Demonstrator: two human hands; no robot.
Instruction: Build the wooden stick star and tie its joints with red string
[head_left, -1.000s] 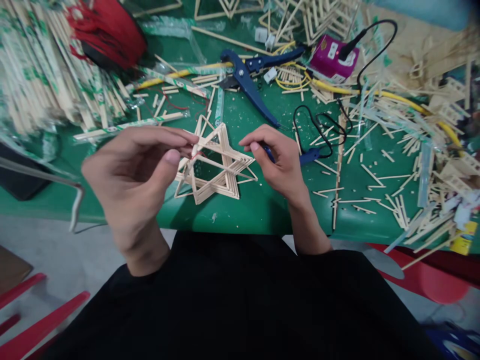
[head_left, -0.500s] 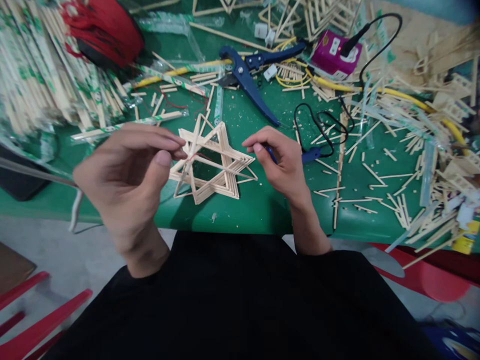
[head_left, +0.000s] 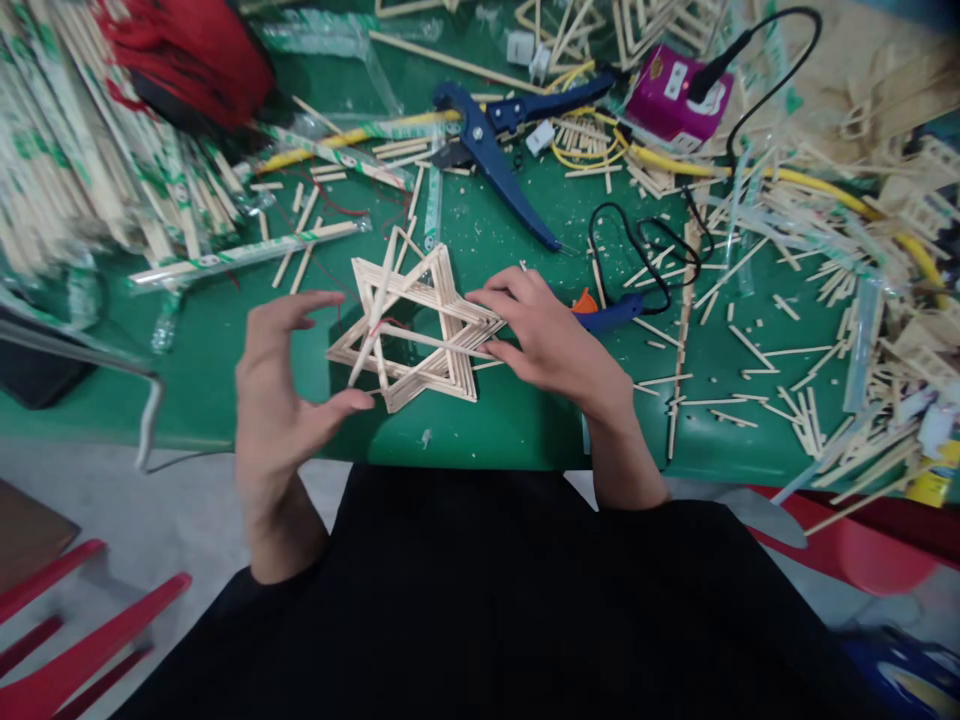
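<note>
left hand (head_left: pixel 274 400): empty, thumb and fingers spread in a c, at the star's 9 o'clock, thumb near its lower-left edge. stick star (head_left: pixel 450 340) lies flat on the green table (head_left: pixel 525 430), between the hands. change: right hand (head_left: pixel 559 335) is now on its 3 o'clock point, thumb and fingertips pinching it, so that side looks steadied. blue tool (head_left: pixel 615 315) shows past that hand at 3 o'clock; can't tell if curled fingers touch it.

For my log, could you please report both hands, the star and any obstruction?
Left hand open beside stick star; right hand around its right tip. Star on green table. Blue cutter beyond, not touching it.
</note>
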